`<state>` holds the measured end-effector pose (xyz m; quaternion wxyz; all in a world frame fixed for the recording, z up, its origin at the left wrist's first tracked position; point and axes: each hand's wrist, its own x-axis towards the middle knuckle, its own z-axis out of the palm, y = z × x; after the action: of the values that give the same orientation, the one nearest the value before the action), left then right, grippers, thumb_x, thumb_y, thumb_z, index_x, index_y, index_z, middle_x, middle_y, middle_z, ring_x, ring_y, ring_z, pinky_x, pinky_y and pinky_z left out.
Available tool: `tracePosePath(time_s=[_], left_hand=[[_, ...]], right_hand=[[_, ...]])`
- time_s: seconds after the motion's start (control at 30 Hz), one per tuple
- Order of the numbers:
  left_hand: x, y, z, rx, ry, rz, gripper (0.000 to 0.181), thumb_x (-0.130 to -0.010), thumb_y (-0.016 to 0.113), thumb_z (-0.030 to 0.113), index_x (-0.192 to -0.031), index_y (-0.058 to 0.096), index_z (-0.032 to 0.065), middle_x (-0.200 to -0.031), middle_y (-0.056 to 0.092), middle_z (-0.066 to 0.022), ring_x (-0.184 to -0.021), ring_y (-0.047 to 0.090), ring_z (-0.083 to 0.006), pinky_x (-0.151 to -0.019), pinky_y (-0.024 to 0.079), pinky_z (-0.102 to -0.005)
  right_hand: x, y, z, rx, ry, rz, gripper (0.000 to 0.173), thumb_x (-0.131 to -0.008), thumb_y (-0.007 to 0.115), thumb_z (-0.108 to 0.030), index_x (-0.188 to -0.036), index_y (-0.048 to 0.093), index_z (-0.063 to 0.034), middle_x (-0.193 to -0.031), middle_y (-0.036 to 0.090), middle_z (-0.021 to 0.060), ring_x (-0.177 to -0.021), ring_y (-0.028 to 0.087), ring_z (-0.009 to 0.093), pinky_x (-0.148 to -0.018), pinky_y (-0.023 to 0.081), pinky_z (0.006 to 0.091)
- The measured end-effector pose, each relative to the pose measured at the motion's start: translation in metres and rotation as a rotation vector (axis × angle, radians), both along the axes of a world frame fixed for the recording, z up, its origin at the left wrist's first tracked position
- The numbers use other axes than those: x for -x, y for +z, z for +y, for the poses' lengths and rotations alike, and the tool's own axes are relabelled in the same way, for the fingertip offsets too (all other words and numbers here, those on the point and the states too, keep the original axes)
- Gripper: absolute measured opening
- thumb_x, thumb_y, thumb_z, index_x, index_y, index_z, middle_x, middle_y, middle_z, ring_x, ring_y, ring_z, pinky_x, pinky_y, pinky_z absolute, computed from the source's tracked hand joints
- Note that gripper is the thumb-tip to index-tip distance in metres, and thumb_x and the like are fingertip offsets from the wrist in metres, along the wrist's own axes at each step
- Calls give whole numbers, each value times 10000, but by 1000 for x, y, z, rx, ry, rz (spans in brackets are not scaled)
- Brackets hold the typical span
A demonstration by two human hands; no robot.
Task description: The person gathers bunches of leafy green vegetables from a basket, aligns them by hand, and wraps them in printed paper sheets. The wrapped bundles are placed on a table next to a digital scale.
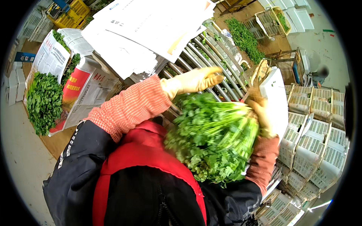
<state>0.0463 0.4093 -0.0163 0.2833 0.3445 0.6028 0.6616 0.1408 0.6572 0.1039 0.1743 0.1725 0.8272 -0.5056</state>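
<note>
My right hand [261, 113], in a yellowish rubber glove, is at the root end of a large bundle of leafy green herbs [217, 138], which look like coriander or celery. The bundle lies on its side against my front, its leaves to the left and its pale stems to the right. My left hand [208, 80], gloved alike, reaches over a rack of metal bars [195, 56] above the bundle, fingers apart and nothing in them. Printed paper sheets [147, 25] lie in a thick pile beyond my left forearm.
Leafy bunches [43, 101] wrapped in newspaper [84, 90] stand at the left. A white foam board or box [274, 96] is close beside my right hand. Stacked plastic crates [314, 141] fill the right side. Loose greens [243, 36] lie on the floor beyond the rack.
</note>
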Motion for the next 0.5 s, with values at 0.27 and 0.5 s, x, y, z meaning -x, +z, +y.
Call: tracePosePath(time_s=[0.27,0.5], left_hand=[[-11,-133,32,820,-349,-69,901,-792,407,742,-1263,497,-21,-1228,556,-212,-1144,528,-330,-965,408,-376],[-29,-113,33,1108,-254,89,1010,-762,469,731,-1268,401,-141,-1239,500,-307,-1153,512,-381,-987,403,-393]], right_hand=[[63,-314,32,-179,2,83,354,-789,614,-108,-1115,615,29,-1018,658,131,-889,611,186,-812,452,279],[19,-235,44,-109,-146,141,536,-851,640,-321,-1263,500,-8,-1162,598,218,-1065,588,298,-866,466,375]])
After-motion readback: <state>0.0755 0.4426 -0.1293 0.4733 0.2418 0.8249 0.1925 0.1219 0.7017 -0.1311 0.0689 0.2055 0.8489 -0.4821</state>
